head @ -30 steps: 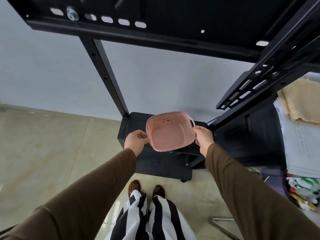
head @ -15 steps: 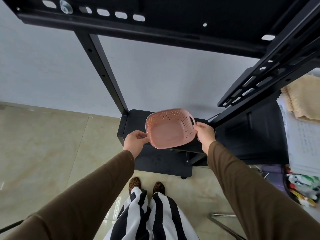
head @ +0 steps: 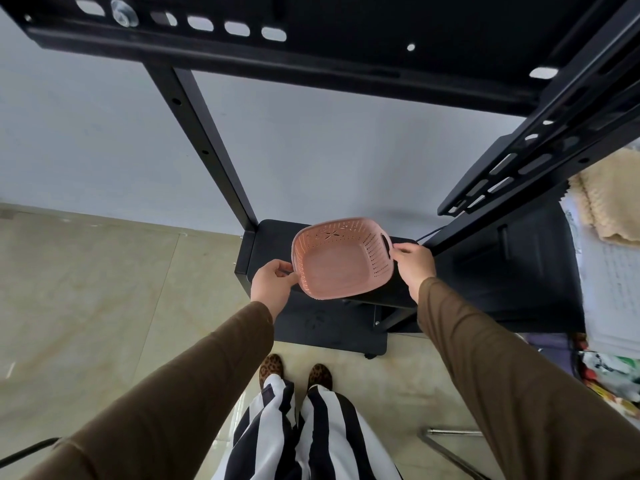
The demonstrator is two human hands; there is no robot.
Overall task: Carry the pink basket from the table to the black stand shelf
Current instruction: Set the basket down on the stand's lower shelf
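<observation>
The pink basket (head: pixel 341 263), a perforated plastic tub with handle slots, is over the black stand shelf (head: pixel 268 244), tilted a little toward me. Its near edge overhangs the shelf's front; I cannot tell whether its base touches the shelf. My left hand (head: pixel 273 284) grips the basket's left rim. My right hand (head: pixel 414 265) holds the right rim by the handle slot. Both arms wear brown sleeves.
The stand's black upright post (head: pixel 204 147) rises left of the shelf, and a slotted black bracket (head: pixel 512 168) slants at the right. A lower base plate (head: pixel 329 327) lies on the tiled floor by my feet. Papers and a cream cloth (head: pixel 609 199) sit at the right edge.
The basket and both hands have shifted slightly forward over the shelf. The grip on both rims is unchanged.
</observation>
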